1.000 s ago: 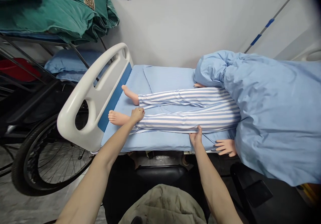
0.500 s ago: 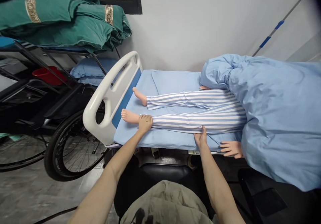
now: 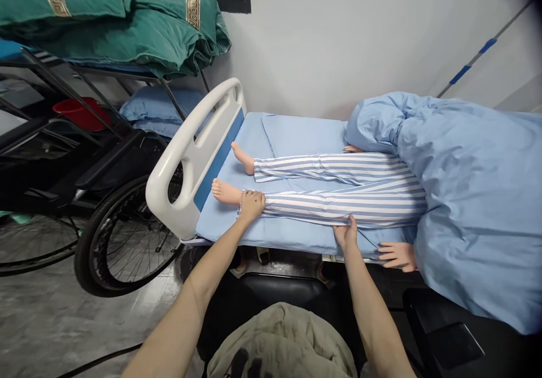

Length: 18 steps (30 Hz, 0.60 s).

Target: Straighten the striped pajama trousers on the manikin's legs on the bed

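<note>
A manikin in blue-and-white striped trousers (image 3: 376, 169) lies with both legs stretched along a bed. Wrapped over the ankle of its near leg (image 3: 302, 203), just above the bare foot (image 3: 226, 191), is my left hand (image 3: 252, 205). My right hand (image 3: 347, 234) cups the same leg from the near side around the knee; its thumb shows against the trousers and the other fingers are partly hidden beneath. The far leg (image 3: 292, 168) rests on the sheet, untouched. A manikin hand (image 3: 398, 255) lies palm down right of my right hand.
A light blue quilt (image 3: 478, 197) is bunched over the manikin's upper body. The white footboard (image 3: 169, 169) stands at the left, beside a wheelchair wheel (image 3: 127, 237). Behind are folded green bedding (image 3: 169, 33), a red basin (image 3: 80, 112) and blue pillows (image 3: 161, 107).
The view has shifted slightly, so the bed sits a little farther right in the picture. Both hands keep their places on the near leg, with no clear movement of it.
</note>
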Tool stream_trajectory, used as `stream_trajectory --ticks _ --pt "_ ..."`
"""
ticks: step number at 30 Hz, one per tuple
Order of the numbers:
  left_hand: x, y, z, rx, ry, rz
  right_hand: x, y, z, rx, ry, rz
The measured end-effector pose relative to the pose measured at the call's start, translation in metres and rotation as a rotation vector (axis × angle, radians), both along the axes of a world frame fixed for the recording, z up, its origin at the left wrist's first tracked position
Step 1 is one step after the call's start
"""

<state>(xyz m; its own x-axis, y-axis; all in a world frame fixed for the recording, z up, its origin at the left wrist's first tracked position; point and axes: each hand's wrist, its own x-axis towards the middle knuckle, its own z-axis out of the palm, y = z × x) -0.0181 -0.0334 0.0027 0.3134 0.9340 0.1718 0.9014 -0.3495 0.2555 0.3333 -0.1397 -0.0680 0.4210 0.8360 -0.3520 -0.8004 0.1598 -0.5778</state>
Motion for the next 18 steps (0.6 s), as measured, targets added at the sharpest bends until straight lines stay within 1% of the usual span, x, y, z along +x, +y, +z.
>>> stream_trajectory --ticks 2,4,8,11,13,14,16,18 --pt "-0.002 0.001 0.001 0.004 0.072 -0.014 0.001 -0.001 0.002 -0.006 0.007 0.013" --pt "-0.006 0.004 0.003 -0.01 0.126 -0.056 0.001 -0.002 0.004 -0.011 0.016 0.029" --pt "-0.013 0.008 0.003 -0.037 0.142 -0.132 -0.001 -0.001 0.013 -0.037 0.034 0.023" --pt "-0.014 0.007 0.002 -0.036 0.135 -0.127 0.0 -0.002 0.024 -0.094 0.04 0.02" --pt "-0.014 0.007 0.001 -0.037 0.106 -0.11 0.003 -0.006 0.03 -0.183 -0.004 0.035" --pt "-0.013 0.007 0.001 -0.037 0.092 -0.108 0.005 -0.009 0.032 -0.248 -0.045 0.033" --pt "-0.012 0.008 0.0 -0.036 0.078 -0.107 0.01 -0.02 0.03 -0.399 -0.147 0.008" --pt "-0.012 0.009 0.001 -0.038 0.078 -0.098 0.014 -0.034 0.026 -0.497 -0.252 -0.05"
